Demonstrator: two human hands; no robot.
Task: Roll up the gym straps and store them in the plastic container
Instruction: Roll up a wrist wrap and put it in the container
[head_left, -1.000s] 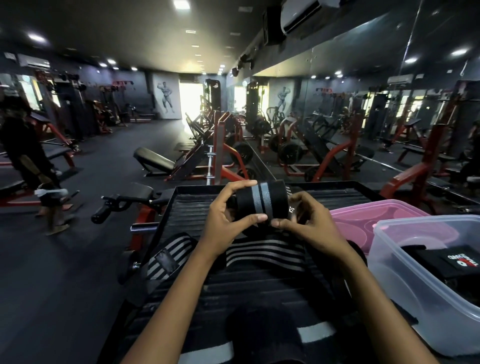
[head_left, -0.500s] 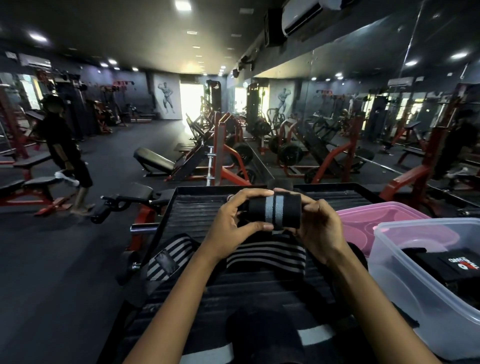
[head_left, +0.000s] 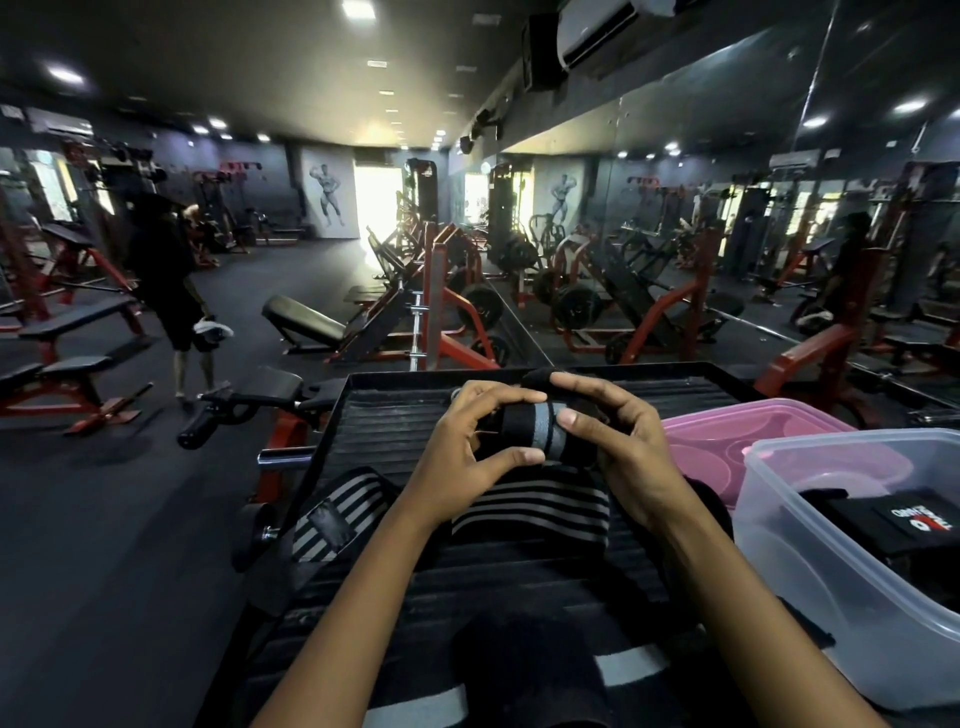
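Note:
A black strap with grey stripes is wound into a tight roll (head_left: 540, 431), held above the ribbed black platform (head_left: 395, 415). My left hand (head_left: 467, 457) grips the roll's left end with curled fingers and thumb. My right hand (head_left: 623, 447) grips its right end, thumb on the grey stripe. The strap's unrolled tail (head_left: 535, 504) hangs below the roll and lies across the platform. Another striped strap (head_left: 337, 514) lies flat at the platform's left. The clear plastic container (head_left: 810, 582) stands at the right with a black strap (head_left: 904, 525) inside.
A pink lid (head_left: 727, 431) lies behind the container. Red and black gym machines and benches fill the floor ahead. A person in dark clothes (head_left: 171, 291) walks at the left. A mirror wall runs along the right.
The roll has been turned further and moved slightly right, both hands shifting their grip around it. The person at the left has walked nearer the middle.

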